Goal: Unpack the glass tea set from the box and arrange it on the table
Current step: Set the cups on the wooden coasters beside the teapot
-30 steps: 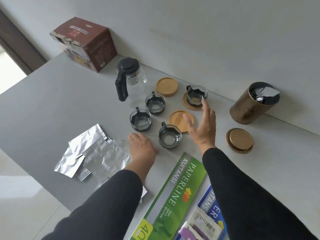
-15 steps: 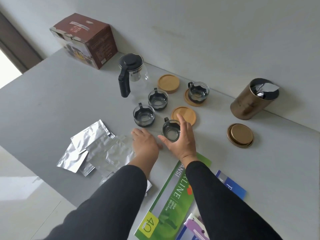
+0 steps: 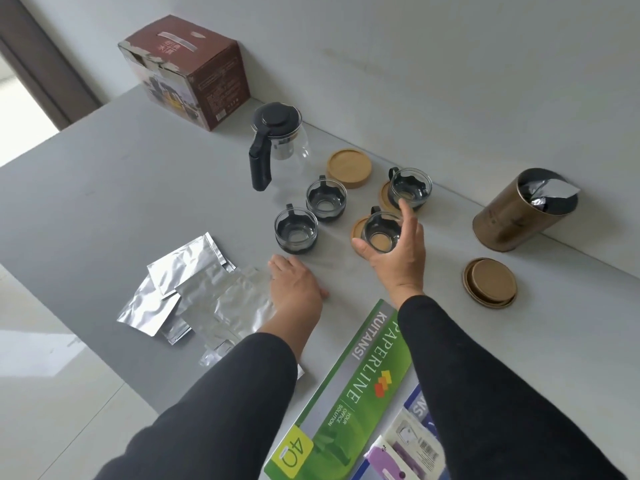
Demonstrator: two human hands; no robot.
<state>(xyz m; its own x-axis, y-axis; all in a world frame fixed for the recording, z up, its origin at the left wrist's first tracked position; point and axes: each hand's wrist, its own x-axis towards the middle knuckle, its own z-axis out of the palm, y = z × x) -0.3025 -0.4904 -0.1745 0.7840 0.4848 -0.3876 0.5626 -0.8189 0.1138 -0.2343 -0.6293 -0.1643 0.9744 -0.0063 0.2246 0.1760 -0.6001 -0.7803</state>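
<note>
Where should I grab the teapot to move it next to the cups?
Take the teapot by its black handle, coming from the near left. The handle juts toward you on that side, clear of the cups; the body is smooth, round glass.

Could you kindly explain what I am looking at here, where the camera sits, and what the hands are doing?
There is no machine: a person wears a camera on the head, looking down at their own two hands and a grey table.

The right hand holds a glass cup in a curled grip over a wooden coaster. The left hand rests on the table beside foil packets.

Also on the table: a glass teapot, two cups with no coaster, one cup on a coaster, a spare coaster, the box, a tin and its lid.
</note>
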